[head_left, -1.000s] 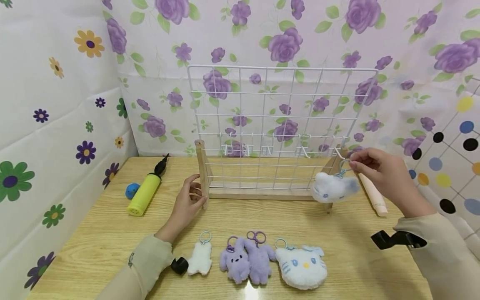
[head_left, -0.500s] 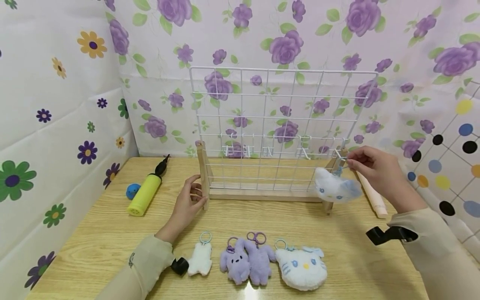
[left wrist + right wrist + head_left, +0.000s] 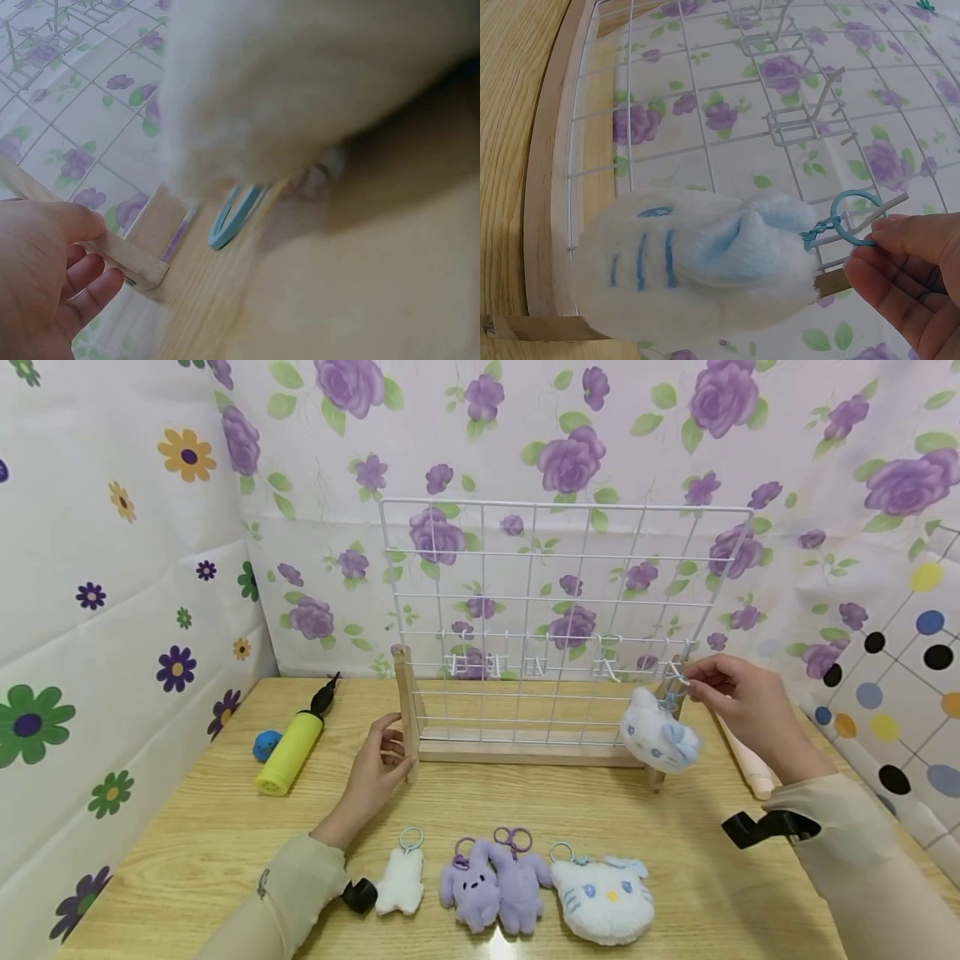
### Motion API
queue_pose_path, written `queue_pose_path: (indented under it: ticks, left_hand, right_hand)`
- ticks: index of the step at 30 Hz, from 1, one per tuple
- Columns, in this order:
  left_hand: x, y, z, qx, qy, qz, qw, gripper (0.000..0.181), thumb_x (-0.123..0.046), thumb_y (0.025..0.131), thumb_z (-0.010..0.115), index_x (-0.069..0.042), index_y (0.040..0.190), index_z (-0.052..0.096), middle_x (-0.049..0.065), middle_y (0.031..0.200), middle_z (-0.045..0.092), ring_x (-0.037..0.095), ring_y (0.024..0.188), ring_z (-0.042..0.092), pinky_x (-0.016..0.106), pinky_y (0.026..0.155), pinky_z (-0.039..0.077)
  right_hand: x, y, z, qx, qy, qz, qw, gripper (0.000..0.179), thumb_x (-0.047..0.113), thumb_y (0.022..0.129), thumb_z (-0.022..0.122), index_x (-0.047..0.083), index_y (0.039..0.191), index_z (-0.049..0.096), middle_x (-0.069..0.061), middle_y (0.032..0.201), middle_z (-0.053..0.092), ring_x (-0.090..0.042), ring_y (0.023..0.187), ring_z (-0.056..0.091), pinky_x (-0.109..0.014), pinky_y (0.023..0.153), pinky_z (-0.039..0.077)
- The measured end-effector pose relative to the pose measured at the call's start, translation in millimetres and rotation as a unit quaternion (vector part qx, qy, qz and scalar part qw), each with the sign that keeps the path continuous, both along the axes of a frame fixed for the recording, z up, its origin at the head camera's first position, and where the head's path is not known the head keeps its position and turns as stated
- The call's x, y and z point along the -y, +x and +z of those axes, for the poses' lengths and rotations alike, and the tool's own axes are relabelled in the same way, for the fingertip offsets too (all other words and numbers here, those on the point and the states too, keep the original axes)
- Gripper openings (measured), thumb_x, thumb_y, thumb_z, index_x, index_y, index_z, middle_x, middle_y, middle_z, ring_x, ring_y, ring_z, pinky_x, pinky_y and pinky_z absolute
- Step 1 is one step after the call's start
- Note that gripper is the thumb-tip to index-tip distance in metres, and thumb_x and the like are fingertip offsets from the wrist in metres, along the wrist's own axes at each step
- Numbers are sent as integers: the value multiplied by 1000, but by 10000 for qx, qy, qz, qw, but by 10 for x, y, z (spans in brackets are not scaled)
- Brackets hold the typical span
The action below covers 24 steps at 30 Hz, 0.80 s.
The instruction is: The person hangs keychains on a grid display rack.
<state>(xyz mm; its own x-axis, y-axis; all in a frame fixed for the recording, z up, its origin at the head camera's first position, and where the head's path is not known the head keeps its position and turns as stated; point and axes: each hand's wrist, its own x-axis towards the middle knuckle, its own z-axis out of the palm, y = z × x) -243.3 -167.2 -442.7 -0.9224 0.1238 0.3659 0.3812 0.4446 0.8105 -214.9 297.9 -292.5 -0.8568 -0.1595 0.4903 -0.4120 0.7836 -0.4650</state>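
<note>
Right wrist: our right hand [image 3: 919,274] pinches ring [image 3: 835,216], seemingly round hook [image 3: 892,203]. Head: left hand [image 3: 377,766] grips rack [image 3: 525,749]; four plushes [image 3: 609,906] unhung.

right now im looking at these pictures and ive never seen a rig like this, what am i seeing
No machine here: just a person's two bare hands. The wide picture comes from a camera worn on the head; the two closer ones, from cameras worn on the wrists. The left hand holds a wooden post of a white wire grid rack. The right hand pinches the blue ring of a Hello Kitty-style plush keychain beside a white hook; whether the ring is on the hook, I can't tell. On the wooden table, nearest the head camera, lie a small white plush keychain, two purple plush keychains and another Hello Kitty-style keychain. A yellow-green hand pump and a small blue object sit at the left, a pale tube at the right.
</note>
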Motion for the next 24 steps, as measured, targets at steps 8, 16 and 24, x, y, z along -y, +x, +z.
queue_pose_path:
  ticks: [8, 16, 24]
  left_hand:
    - [1, -13, -23, -55, -24, 36, 10000, 68, 3, 85, 67, -8, 143, 33, 19, 112, 55, 27, 92, 57, 25, 77, 50]
    - [-4, -4, -25, -46, -27, 43, 10000, 68, 3, 85, 67, -8, 143, 33, 18, 112, 54, 26, 92, 57, 26, 78, 51]
    - [-5, 2, -18, -82, -30, 36, 10000, 68, 3, 86, 67, -8, 143, 33, 19, 112, 54, 25, 92, 57, 26, 78, 51]
  right_hand:
    - [6, -12, -4, -56, 76, -129, 9999, 11, 9, 93, 62, 5, 103, 67, -13, 90, 69, 12, 68, 52, -6, 61, 43]
    - [-17, 31, 29, -136, 121, -237, 9996, 14, 16, 94, 62, 8, 103, 68, -11, 92, 70, 15, 69, 51, -4, 63, 42]
    - [-38, 114, 86, -462, 129, -116, 9988, 15, 13, 94, 62, 5, 105, 67, -15, 93, 69, 20, 70, 50, 0, 65, 40]
